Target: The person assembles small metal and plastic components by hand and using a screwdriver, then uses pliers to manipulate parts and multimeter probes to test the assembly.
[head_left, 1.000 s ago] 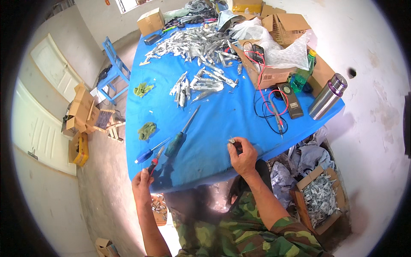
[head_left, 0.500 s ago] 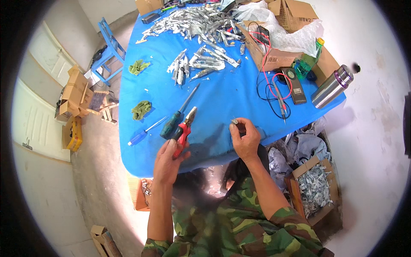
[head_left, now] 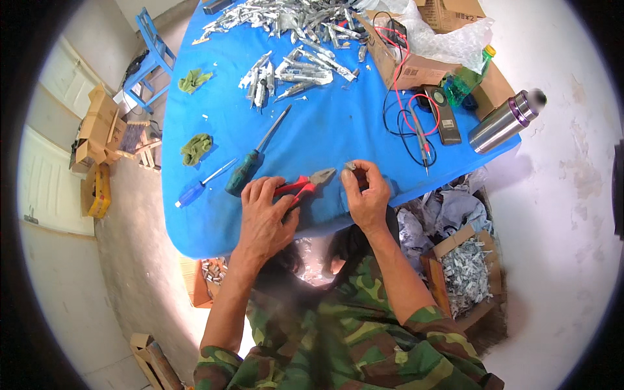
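My left hand is wrapped over the red handles of a pair of combination pliers, low over the table, jaws toward my right hand. My right hand pinches a small greyish piece between thumb and fingertips; what it is cannot be made out. Beyond my left hand lies a screwdriver with a dark green handle and a long shaft. A smaller screwdriver with a clear blue handle rests to its left.
A blue cloth covers the table. Silvery strip-like parts are heaped at the far side, a smaller group nearer. Two green rags lie left. A meter, leads, bottle and steel flask stand right. A scrap box sits below.
My left hand has turned palm down, and the pliers have swung from pointing away to pointing right, lower over the cloth. My right hand still pinches the small piece. The whole view has shifted slightly.
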Tool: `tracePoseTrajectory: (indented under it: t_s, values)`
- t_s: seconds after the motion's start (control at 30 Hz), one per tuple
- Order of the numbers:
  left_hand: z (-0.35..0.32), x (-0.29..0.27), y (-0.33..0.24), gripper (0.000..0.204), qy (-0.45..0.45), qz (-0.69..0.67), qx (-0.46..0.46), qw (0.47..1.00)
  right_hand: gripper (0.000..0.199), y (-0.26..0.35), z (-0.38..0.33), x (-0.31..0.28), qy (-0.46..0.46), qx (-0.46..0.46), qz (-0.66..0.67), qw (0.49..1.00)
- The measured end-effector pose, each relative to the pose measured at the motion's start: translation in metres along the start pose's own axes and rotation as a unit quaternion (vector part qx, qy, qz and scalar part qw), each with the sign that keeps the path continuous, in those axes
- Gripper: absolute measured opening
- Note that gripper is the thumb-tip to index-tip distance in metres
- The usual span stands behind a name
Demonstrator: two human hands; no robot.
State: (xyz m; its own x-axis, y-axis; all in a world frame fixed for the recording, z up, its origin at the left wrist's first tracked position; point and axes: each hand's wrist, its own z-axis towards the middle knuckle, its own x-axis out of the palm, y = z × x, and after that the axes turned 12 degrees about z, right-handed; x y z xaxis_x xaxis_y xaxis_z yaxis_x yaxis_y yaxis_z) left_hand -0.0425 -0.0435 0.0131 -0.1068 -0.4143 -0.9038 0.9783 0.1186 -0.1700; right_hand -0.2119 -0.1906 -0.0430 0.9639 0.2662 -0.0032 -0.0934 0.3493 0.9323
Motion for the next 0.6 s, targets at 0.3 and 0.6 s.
tracePoseTrajectory:
  t_s: [0.3, 0.6]
  values:
    - [-0.0054, 0.0006, -0.002, 0.026, 0.007, 0.022, 0.013, 1.0, 0.024, 0.0041, 0.0035, -0.0043, 0.047, 0.045, 0.056, 0.996]
    - [-0.0062, 0.0048, 0.0013, 0.024, 0.021, 0.045, 0.015, 0.999, 0.024, -0.0002, 0.007, -0.0044, 0.027, 0.05, 0.121, 0.991]
